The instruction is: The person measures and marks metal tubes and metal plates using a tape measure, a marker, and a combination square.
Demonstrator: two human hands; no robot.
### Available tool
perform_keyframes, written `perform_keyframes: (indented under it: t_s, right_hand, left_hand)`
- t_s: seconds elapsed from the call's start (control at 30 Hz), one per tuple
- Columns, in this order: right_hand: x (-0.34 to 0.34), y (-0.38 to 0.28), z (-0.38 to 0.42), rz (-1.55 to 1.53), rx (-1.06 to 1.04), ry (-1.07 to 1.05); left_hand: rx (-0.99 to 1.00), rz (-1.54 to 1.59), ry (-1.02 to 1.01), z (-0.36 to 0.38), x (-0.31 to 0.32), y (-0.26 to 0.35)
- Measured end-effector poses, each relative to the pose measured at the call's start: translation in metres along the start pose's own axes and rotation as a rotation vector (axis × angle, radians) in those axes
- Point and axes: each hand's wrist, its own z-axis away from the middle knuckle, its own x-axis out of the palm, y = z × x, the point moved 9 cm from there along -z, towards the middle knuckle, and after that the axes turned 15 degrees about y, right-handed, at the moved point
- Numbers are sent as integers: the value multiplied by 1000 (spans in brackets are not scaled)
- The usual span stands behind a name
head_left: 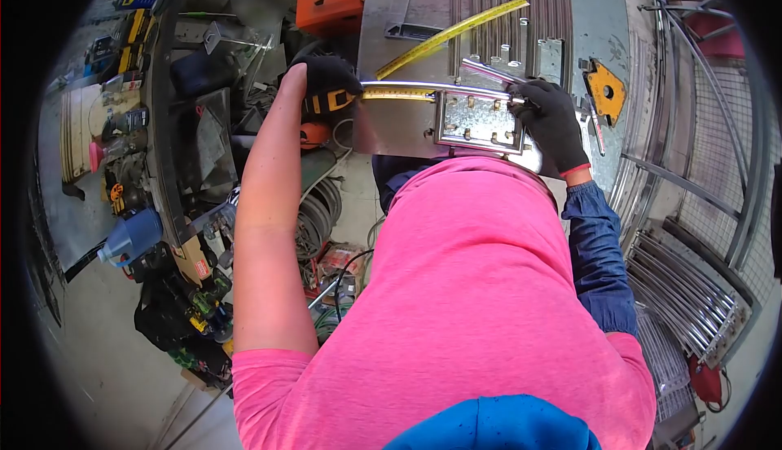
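My left hand, in a black glove, is closed around a yellow-and-black tape measure. Its yellow blade is pulled out to the right, reaching the left side of a small rectangular metal frame. A slim metal tube runs along the blade's far side. My right hand, also gloved, is at the frame's right end with curled fingers. From these fingers a thin light-coloured stick points up and left. The glove hides the stick's near end.
A yellow rule lies diagonally on the metal worktable, near several metal tubes. An orange magnetic square sits at the right. An orange toolbox stands left, and metal racks are at far right.
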Motion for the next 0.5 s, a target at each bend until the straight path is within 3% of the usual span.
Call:
perform_keyframes:
  t_s: [0.5]
  right_hand:
    - [2, 4, -1, 11, 19, -22]
  left_hand:
    - [-59, 77, -58, -3, 6, -8]
